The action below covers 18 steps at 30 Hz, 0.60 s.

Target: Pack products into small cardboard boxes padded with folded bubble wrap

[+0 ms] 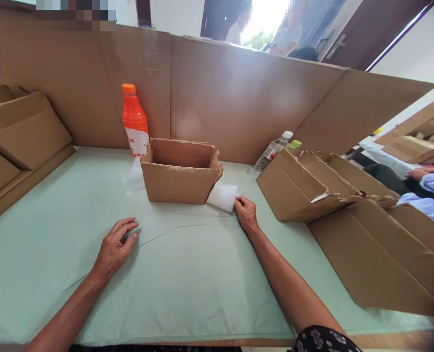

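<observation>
My right hand [245, 211] pinches the near right corner of a piece of bubble wrap [222, 196], which lies on the cloth beside an open cardboard box [178, 185]. Part of the wrap is hidden behind the box's right side. My left hand [117, 244] rests over the cloth in front and to the left of the box, fingers apart and slightly curled, holding nothing. Another piece of bubble wrap [133, 177] shows at the box's left side. Behind it stands an orange bottle [134, 117] with a white label. The inside bottom of the box is out of sight.
A pale green cloth [187, 274] covers the table. Cardboard boxes stand at the left [26, 132] and right [378, 254]. A clear plastic bottle [271, 152] leans behind the right-hand boxes. A tall cardboard panel [239, 98] closes the back. Another person's sleeve [422, 208] shows at far right.
</observation>
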### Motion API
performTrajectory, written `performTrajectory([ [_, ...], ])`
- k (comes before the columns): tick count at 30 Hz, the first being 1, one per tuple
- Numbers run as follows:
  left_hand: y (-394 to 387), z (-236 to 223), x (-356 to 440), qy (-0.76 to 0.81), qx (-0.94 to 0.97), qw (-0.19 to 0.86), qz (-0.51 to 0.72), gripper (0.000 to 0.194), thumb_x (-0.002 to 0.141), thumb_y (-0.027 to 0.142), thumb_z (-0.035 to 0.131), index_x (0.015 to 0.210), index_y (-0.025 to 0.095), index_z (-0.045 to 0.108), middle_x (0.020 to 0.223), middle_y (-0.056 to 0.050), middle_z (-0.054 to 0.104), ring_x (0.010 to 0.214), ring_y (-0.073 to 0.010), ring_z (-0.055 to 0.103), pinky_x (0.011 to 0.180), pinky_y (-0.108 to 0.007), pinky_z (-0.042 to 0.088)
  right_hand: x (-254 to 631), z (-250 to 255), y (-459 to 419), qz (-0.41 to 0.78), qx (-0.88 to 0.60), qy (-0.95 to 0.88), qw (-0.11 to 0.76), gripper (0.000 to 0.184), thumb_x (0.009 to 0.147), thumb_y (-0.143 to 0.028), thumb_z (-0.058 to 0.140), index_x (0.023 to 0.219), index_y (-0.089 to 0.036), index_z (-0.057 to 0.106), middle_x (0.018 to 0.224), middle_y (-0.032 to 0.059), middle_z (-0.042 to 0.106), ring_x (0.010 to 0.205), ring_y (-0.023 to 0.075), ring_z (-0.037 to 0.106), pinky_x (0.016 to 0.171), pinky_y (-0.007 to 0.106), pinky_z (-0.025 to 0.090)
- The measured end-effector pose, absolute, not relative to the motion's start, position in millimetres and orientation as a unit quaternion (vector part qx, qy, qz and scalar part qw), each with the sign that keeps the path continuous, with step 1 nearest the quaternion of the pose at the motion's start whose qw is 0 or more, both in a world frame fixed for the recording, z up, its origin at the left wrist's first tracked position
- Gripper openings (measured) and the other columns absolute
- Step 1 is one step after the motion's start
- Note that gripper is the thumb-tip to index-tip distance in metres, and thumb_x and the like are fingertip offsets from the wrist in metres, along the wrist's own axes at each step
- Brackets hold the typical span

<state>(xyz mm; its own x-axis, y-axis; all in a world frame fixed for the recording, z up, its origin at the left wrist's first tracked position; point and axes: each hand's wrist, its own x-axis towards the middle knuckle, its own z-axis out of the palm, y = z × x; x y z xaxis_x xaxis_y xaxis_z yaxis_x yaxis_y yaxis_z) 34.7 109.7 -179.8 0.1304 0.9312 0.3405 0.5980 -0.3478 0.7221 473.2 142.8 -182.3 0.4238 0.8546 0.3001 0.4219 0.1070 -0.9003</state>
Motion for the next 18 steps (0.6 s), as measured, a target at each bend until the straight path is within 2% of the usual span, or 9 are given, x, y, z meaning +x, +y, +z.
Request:
performTrajectory([
  [4,109,-178,35,0.533,0.720,0.217,0.387,0.031,0.087,0.039,0.054,0.103,0.020,0.073,0.123,-0.011,0.069,0.112,-0.0264,0.066,0.057,-0.027,0.053,474,-185,144,0.198,-0.642,-0.498,0.548,0.026,0.074,-0.043,0.058,0.070,-0.019,0.064,0.066,-0.0023,0.054,0.064,0.0142,0.044,0.059,0.025,0.035],
  [11,108,-175,35,0.536,0.720,0.224,0.380,0.034,0.087,0.040,0.052,0.103,0.019,0.072,0.123,-0.012,0.068,0.112,-0.0263,0.065,0.058,-0.027,0.053,472,-188,145,0.206,-0.646,-0.488,0.550,0.024,0.073,-0.042,0.059,0.066,-0.019,0.059,0.063,-0.0038,0.049,0.061,0.0128,0.042,0.058,0.025,0.033],
  [18,107,-173,36,0.542,0.712,0.235,0.380,0.033,0.086,0.041,0.052,0.103,0.020,0.072,0.124,-0.011,0.067,0.114,-0.0268,0.064,0.067,-0.030,0.056,467,-178,141,0.197,-0.654,-0.490,0.542,0.027,0.075,-0.046,0.057,0.065,-0.020,0.055,0.060,-0.0033,0.048,0.060,0.0135,0.041,0.057,0.026,0.034],
])
